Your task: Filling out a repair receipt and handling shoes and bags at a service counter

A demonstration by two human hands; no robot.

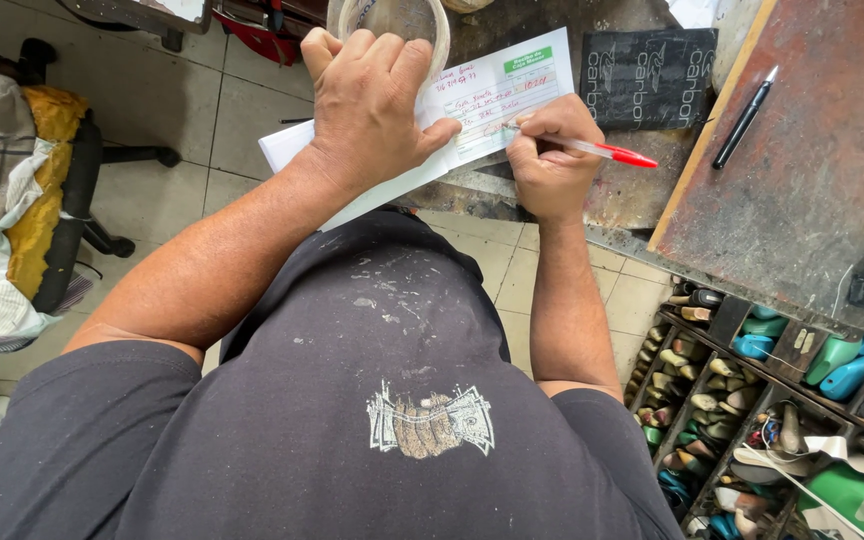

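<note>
— Red-capped and clear-barrelled, that pen (592, 149) is sitting in the right hand (550, 160), fingers closed tight around it, the tip touching the white slip (482, 100) near its middle lines.

— And the left hand (367, 105) is lying flat across the slip's left part, fingers spread and gripping nothing, simply pressing the paper down on the worn bench (642, 195).

— Good, because the slip's left corner is hanging off the bench edge over the tiled floor (202, 110). I'm thinking the pressing hand is doing the real work: keeping the sheet from sliding while the pen is dragging across.

— I'd be holding the pen a touch lower, and keeping the wrist resting on the bench for steadier strokes.

— Nothing is crowding the hands, either: the black pen (744, 118) is lying well apart on the reddish board (812, 170), and the tape roll (392, 20) is sitting just beyond the left fingers.
</note>
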